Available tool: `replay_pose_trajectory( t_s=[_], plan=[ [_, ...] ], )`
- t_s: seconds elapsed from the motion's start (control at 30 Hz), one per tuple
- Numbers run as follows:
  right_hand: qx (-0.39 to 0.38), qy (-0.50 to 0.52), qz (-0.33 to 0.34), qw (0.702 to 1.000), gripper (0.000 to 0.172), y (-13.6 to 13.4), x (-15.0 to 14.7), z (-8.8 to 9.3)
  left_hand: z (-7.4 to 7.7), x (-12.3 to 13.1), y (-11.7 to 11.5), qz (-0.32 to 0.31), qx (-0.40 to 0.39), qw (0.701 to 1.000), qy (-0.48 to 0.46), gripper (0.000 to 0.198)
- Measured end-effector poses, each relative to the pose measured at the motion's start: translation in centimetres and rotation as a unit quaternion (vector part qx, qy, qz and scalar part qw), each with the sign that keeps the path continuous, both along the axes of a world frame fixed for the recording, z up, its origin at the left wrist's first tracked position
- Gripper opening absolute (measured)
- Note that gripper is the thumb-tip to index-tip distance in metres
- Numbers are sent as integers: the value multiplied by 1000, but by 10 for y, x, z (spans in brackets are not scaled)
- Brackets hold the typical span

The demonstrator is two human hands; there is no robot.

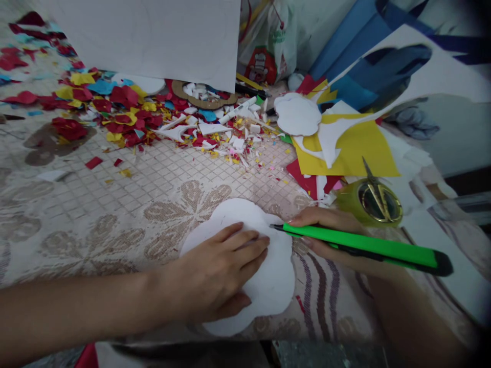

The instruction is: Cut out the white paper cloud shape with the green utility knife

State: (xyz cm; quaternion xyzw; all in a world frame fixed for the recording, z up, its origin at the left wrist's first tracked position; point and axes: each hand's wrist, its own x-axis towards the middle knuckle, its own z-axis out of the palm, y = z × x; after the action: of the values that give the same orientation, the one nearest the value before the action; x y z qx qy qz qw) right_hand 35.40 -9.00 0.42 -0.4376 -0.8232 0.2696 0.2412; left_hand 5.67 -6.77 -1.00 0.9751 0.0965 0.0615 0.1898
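Observation:
A white cloud-shaped foam cutout (264,276) lies on the patterned tablecloth (115,204) near the front edge. My left hand (215,268) rests flat on it, fingers stretched out toward the right, pressing it down. My right hand (337,240) is closed around a bright green utility knife (364,246). The knife's dark tip touches the cutout's right edge, just beyond my left fingertips.
Red, yellow, blue and white paper scraps (126,110) litter the far side. A large white sheet (153,36) stands behind them. At right lie a yellow sheet (353,148), another white cloud shape (297,115), a tape roll with scissors (374,202) on it, and blue sheets (356,56).

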Motion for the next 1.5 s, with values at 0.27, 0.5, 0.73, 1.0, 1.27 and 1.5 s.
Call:
replay_pose_trajectory(
  t_s=[0.27, 0.5, 0.73, 1.0, 1.27, 1.5],
  plan=[
    [2, -27, -49, 998, 20, -9, -13, 12, 1, 0, 0, 1, -10, 1000, -7, 60],
    [-1, -17, -48, 999, 25, -10, -14, 13, 2, 0, 0, 0, -6, 1000, 2, 61],
    [-4, 24, -37, 999, 23, -2, -27, 12, 0, 2, 2, 22, -1, 1000, -16, 59],
    [4, 6, -12, 1000, 26, 1, -22, 9, -3, 2, 0, 24, -2, 1000, -19, 60],
    [19, 4, -14, 1000, 28, -4, -17, 8, -4, 2, -2, 32, -4, 999, -24, 61],
    [7, 11, -63, 998, 26, -8, -18, 7, -5, 2, -2, 27, 4, 999, -27, 61]
  ],
)
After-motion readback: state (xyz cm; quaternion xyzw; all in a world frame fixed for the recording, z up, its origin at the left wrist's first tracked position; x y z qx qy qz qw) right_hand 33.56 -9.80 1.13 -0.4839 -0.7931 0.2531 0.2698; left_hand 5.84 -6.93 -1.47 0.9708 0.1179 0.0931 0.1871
